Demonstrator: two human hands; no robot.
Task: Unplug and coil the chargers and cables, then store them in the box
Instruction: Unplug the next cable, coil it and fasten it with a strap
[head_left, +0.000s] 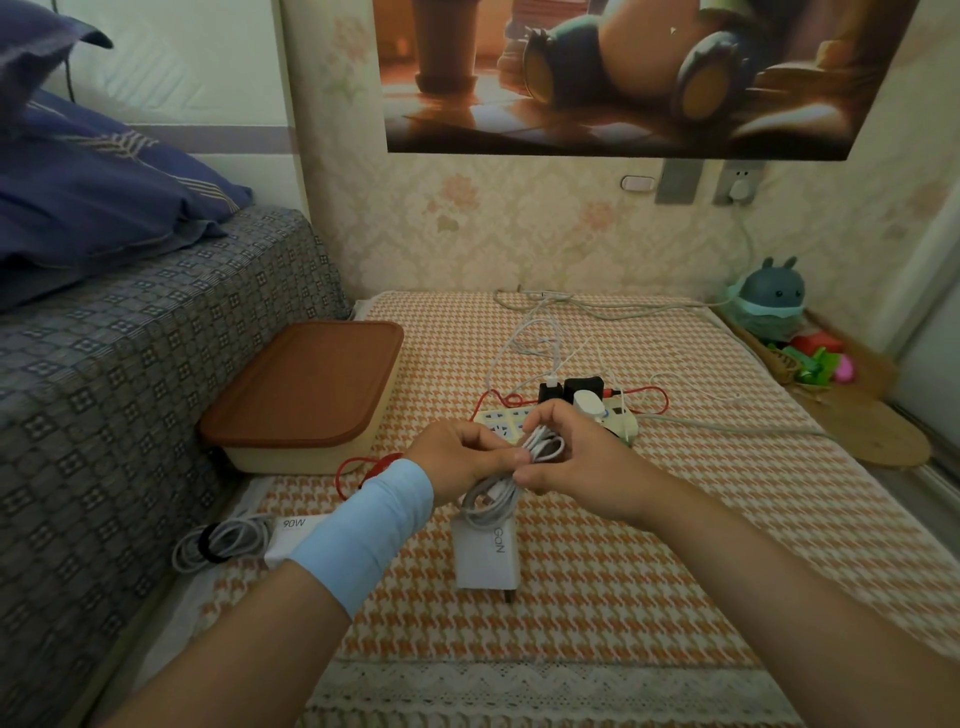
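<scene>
Holding a looped bundle of thin white cable (511, 480) between them, the left hand (457, 452) and the right hand (566, 452) are both closed on it. The left thumb and curled fingers pinch the loops at their near side, while the right fingers curl over the far end, probably to keep the turns from springing apart while the coil is tidied. Directly below the hands, the cable's white rectangular charger block marked GaN (485, 553) lies flat on the orange houndstooth cloth (649, 545) (unplugged, so this one looks nearly ready for storage).

Just beyond the right knuckles sits the long white power strip (504, 423), with two black adapters (582, 387) and a round white plug (589, 406) seated in it; a thin red cable (358, 460) trails past; those look like the work left.

Left of the left hand and somewhat farther off, the cream plastic box with a brown lid (306, 389) stands against the bed edge, lid on; it would need opening first. Beside the left forearm's pale blue wristband (374, 530), a second white coil bound with a black tie (218, 545) lies by a white charger marked 90W (296, 535), seemingly finished and waiting.
</scene>
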